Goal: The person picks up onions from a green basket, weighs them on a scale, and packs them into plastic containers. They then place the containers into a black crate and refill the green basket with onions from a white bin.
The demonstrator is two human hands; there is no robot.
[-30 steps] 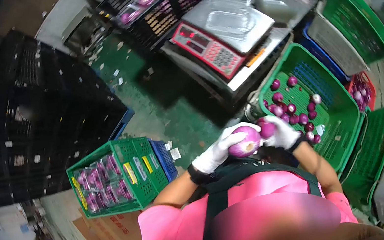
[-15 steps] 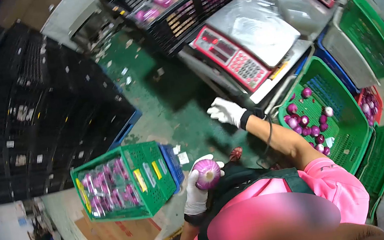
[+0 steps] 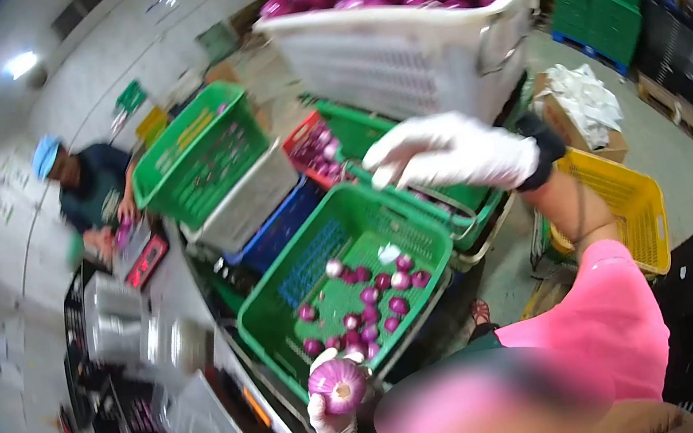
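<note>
Fingers of the left hand (image 3: 334, 423), in a white glove, are wrapped round one big purple-red onion (image 3: 337, 385), held low and close to the body just over the near edge of the green plastic mesh crate (image 3: 286, 290). The right hand (image 3: 448, 154), also white-gloved, is stretched out flat and loose with nothing in it, fingers spread, hovering above the crate's far rim and in front of the tall white slatted bin heaped with purple onions (image 3: 402, 51).

Only the one head view to go on, so:

How I'd handle it: keep that onion cupped from below rather than pinched, since the skins look slippery and papery, and let the free hand find its target before the loaded one lets go.

Counts, as best I can: one onion in hand, roughly fifteen small ones scattered on the crate floor, and too many in the white bin to count. One yellow mesh basket (image 3: 631, 201) sits off to the right, and one co-worker in a blue cap (image 3: 46, 156) is at a red scale (image 3: 145, 260) further back.
</note>
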